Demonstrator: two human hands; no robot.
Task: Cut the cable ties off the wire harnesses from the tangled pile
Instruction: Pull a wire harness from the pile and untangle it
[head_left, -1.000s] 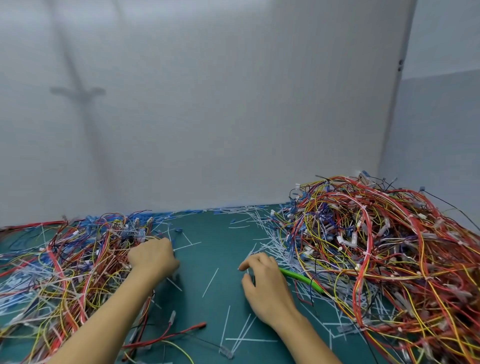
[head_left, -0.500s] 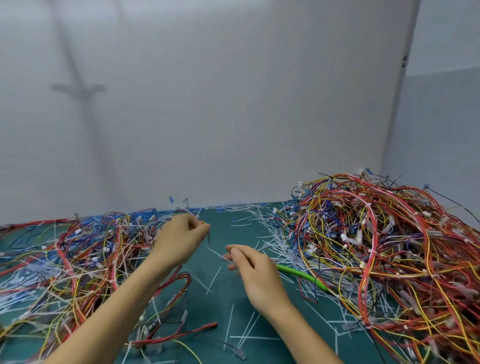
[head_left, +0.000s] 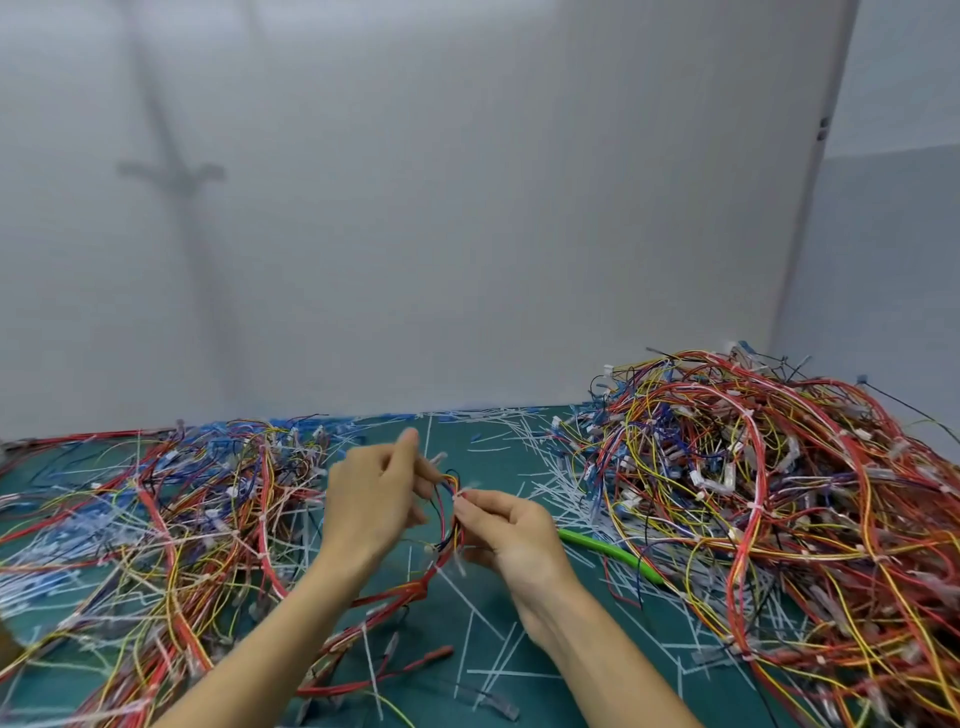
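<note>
Green desk (head_left: 483, 467) is a mess: huge tangled pile (head_left: 779, 519) on the right, flatter pile (head_left: 156, 519) on the left. Over the middle, one wire harness (head_left: 451, 512) is held up, left hand (head_left: 371, 504) and right hand (head_left: 511, 535) each with a pinching grip on it.

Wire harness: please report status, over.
Left hand and right hand both pinch wire harness. Green-handled tool lies on mat, not held. Nothing blocks.

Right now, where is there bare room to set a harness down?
The mat strip at centre back, between the left pile and right pile, holds only stray cut ties. Another patch lies between the forearms. Both piles are crowded.
</note>
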